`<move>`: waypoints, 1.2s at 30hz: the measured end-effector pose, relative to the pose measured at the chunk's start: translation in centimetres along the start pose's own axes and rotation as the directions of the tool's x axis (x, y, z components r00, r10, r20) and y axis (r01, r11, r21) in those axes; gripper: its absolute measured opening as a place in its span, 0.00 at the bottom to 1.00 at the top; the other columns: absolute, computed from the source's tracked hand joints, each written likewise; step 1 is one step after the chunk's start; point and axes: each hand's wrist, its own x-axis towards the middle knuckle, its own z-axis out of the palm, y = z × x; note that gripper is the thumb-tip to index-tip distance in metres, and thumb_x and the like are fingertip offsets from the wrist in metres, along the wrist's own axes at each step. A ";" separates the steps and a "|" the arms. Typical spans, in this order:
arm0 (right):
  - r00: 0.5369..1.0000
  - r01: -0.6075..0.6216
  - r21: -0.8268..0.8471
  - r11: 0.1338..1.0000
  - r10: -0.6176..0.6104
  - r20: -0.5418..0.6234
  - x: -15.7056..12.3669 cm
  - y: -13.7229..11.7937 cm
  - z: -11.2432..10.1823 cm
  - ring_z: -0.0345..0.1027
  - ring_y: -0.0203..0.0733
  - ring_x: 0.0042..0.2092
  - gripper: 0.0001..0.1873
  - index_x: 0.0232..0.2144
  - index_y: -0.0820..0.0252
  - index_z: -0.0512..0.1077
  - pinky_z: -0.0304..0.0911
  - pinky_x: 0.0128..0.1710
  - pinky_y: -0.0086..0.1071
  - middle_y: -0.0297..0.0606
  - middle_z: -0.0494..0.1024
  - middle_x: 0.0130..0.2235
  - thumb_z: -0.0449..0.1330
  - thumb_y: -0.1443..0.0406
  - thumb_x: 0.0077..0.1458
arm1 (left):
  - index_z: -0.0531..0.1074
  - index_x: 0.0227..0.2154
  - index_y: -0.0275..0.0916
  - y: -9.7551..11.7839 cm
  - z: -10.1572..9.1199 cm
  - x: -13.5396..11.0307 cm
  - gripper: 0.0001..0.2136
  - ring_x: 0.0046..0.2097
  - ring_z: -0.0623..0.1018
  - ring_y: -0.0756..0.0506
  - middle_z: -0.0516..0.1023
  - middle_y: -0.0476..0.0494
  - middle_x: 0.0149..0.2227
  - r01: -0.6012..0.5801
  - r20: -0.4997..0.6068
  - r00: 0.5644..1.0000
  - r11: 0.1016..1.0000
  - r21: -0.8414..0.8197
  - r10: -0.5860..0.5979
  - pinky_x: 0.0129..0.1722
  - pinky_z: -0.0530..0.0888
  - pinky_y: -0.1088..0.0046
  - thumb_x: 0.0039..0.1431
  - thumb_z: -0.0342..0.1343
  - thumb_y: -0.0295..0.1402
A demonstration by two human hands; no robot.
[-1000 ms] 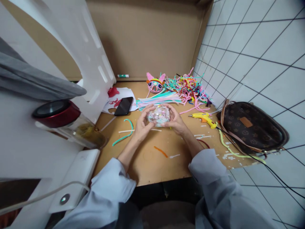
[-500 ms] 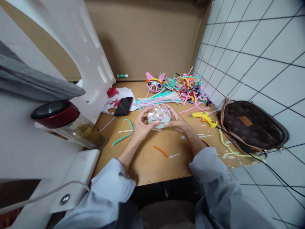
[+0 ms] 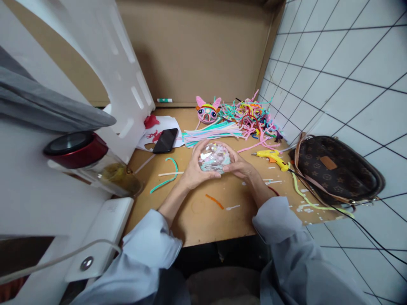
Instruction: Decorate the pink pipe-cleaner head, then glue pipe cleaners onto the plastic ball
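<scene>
A clear round ball [image 3: 214,158] with pale pink, white and mint bits showing in it is held between both palms, over the middle of the table. My left hand [image 3: 195,168] wraps its left side, the thumb lying along the lower edge. On the other side, my right hand [image 3: 239,164] curls round the ball with its thumb near the bottom right. The fingers behind the ball are partly hidden. Just beyond lies a bundle of pink, white and mint pipe cleaners [image 3: 210,134]. A curved mint pipe cleaner [image 3: 173,176] rests left of my left hand.
A yellow glue gun [image 3: 272,158] lies to the right, near a brown handbag [image 3: 337,169]. Behind are a pink-eared craft figure [image 3: 207,113] and a tangled pipe-cleaner heap [image 3: 254,114]. A phone [image 3: 165,140] and red-lidded bottle [image 3: 92,163] are on the left. An orange strip [image 3: 214,201] lies in front.
My left hand has closed further round the ball, its fingers now flatter against the side. The ball has shifted slightly right and looks turned a little between my hands.
</scene>
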 end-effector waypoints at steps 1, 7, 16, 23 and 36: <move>1.000 0.001 0.011 1.000 -0.001 0.006 -0.1 0.0 0.0 0.68 0.55 0.61 0.48 0.56 0.53 0.67 0.64 0.62 0.46 0.42 0.72 0.60 0.75 0.64 0.27 | 0.59 0.65 0.43 0.1 0.0 0.0 0.55 0.68 0.64 0.30 0.61 0.32 0.67 0.008 0.028 1.000 1.000 -0.026 -0.007 0.67 0.63 0.50 0.32 0.72 0.58; 1.000 0.002 0.094 0.996 -0.002 0.002 -0.2 0.2 -0.2 0.67 0.56 0.62 0.47 0.56 0.53 0.67 0.62 0.63 0.49 0.41 0.73 0.61 0.73 0.64 0.29 | 0.51 0.68 0.44 0.2 0.2 0.0 0.60 0.67 0.65 0.30 0.60 0.28 0.68 -0.035 0.054 0.998 0.998 -0.045 0.037 0.63 0.68 0.51 0.32 0.73 0.57; 0.999 0.025 -0.009 1.000 -0.025 -0.045 0.0 0.1 -0.2 0.66 0.54 0.62 0.44 0.57 0.52 0.70 0.61 0.63 0.48 0.40 0.74 0.59 0.73 0.57 0.34 | 0.58 0.63 0.42 0.0 0.5 -0.1 0.50 0.61 0.72 0.35 0.66 0.34 0.62 -0.046 -0.080 0.995 0.997 0.060 0.051 0.60 0.72 0.57 0.38 0.73 0.51; 0.855 0.166 -0.591 0.790 -0.414 -0.313 0.3 0.5 0.4 0.64 0.51 0.57 0.18 0.43 0.50 0.77 0.68 0.54 0.46 0.40 0.74 0.51 0.66 0.52 0.51 | 0.60 0.61 0.44 -1.0 -0.8 0.6 0.42 0.64 0.67 0.34 0.64 0.35 0.61 -0.181 -0.225 0.928 0.889 0.421 0.296 0.63 0.68 0.53 0.43 0.71 0.40; 0.845 0.203 -0.658 0.725 -0.469 -0.256 0.7 1.6 2.3 0.67 0.42 0.43 0.12 0.38 0.54 0.72 0.66 0.47 0.38 0.37 0.72 0.42 0.64 0.58 0.52 | 0.62 0.61 0.41 -1.5 -0.4 0.0 0.34 0.66 0.65 0.32 0.64 0.31 0.63 -0.182 -0.105 0.952 0.805 0.565 0.288 0.65 0.63 0.50 0.51 0.66 0.38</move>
